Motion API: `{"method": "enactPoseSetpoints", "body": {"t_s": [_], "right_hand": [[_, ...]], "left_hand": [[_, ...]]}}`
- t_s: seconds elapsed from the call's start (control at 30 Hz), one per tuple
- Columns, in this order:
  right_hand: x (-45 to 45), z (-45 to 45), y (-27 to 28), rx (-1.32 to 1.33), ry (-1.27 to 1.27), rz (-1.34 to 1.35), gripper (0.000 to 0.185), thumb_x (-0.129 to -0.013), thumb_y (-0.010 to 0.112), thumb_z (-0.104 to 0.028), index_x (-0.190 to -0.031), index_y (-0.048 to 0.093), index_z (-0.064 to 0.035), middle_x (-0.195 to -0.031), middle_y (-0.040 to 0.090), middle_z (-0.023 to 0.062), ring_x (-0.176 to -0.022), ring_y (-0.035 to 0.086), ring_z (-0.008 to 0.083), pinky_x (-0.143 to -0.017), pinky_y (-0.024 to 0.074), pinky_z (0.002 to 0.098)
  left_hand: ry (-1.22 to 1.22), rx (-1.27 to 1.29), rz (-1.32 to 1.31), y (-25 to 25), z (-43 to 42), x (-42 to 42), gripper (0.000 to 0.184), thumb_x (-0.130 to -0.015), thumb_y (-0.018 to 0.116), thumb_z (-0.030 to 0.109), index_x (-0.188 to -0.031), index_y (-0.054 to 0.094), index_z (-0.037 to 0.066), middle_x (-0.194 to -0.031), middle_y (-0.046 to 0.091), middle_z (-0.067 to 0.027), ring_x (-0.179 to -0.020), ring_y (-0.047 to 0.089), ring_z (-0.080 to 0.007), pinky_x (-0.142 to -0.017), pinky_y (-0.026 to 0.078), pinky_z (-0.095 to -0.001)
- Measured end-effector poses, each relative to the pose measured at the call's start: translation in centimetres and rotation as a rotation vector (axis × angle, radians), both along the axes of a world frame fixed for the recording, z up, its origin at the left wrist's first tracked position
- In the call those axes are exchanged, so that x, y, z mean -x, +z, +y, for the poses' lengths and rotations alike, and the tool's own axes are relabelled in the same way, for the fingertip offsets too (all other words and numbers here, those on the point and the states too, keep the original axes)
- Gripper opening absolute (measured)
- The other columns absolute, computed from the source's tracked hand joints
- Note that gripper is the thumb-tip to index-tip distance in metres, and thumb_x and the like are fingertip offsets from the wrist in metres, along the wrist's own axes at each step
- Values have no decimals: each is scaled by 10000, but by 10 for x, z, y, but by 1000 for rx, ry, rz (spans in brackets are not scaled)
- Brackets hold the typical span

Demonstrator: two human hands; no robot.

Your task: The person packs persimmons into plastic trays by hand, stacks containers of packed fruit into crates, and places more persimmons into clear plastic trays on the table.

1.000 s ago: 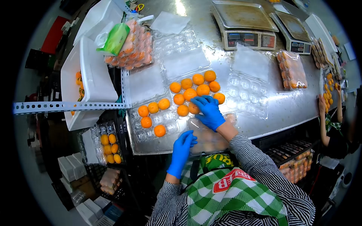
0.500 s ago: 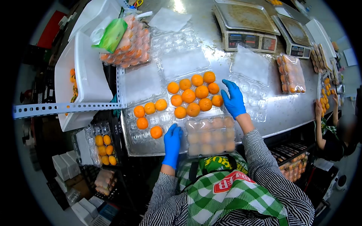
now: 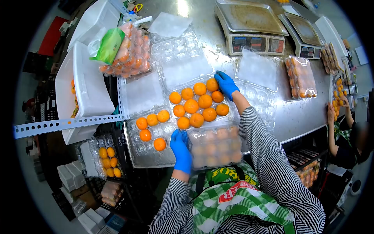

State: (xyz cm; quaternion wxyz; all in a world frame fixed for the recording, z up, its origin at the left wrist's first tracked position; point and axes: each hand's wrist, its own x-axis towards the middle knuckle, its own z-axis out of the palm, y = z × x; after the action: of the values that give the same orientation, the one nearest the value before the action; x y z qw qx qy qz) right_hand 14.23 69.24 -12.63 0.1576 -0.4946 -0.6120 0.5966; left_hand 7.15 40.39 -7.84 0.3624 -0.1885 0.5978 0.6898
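A clear plastic fruit tray point(image 3: 173, 117) holds several oranges point(image 3: 191, 106) in rows. My right hand point(image 3: 227, 85), in a blue glove, is at the tray's far right corner, its fingers stretched out beside the corner orange point(image 3: 212, 84). Whether it touches that orange I cannot tell. My left hand point(image 3: 180, 151), also blue-gloved, lies by the near left corner, fingers slightly bent and nothing visible in them. Just right of it sits a closed clear pack of oranges point(image 3: 215, 147). Further left, another open tray point(image 3: 150, 149) has several oranges in part of its cups.
Stacked orange packs point(image 3: 130, 54) with a green packet point(image 3: 110, 46) stand at the back left, beside a white foam box point(image 3: 87, 82). Liner sheets point(image 3: 257, 70) lie on open trays. Scales point(image 3: 253, 23) are at the back; another person's hand point(image 3: 331, 113) is far right.
My right hand has moved away from me and left, from the tray's right side to its far corner. My left hand stays by the near corner. The whole view has shifted slightly.
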Motion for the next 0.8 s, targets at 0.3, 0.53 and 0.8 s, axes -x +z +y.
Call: {"method": "enactPoseSetpoints", "body": {"t_s": [0.3,0.53,0.8], "right_hand": [[10,13,6,399,-32,178,481,-910,512,-374,-1271,518,-57,-1197,567,98,-1026,539,222,-848,464,342],[16,13,10,444,-105,200,416,-907,517,-350,-1195,579,-57,-1139,584,104,-975,548,215,-808,471,337],[9,-4,35,445,-84,306,431,-927,513,-346,-1244,538,-54,-1172,576,88,-999,551,183,-841,462,284]], "left_hand": [[20,-23,6,-1,5,2,256,-872,578,74,-1120,558,13,-957,590,-43,-835,561,-134,-770,467,-242],[-48,-3,216,15,16,13,210,-880,574,137,-1068,545,48,-963,586,-61,-872,568,-162,-808,471,-293],[-56,-63,173,3,10,30,156,-919,537,169,-1032,486,76,-963,528,-72,-856,533,-177,-803,505,-359]]}}
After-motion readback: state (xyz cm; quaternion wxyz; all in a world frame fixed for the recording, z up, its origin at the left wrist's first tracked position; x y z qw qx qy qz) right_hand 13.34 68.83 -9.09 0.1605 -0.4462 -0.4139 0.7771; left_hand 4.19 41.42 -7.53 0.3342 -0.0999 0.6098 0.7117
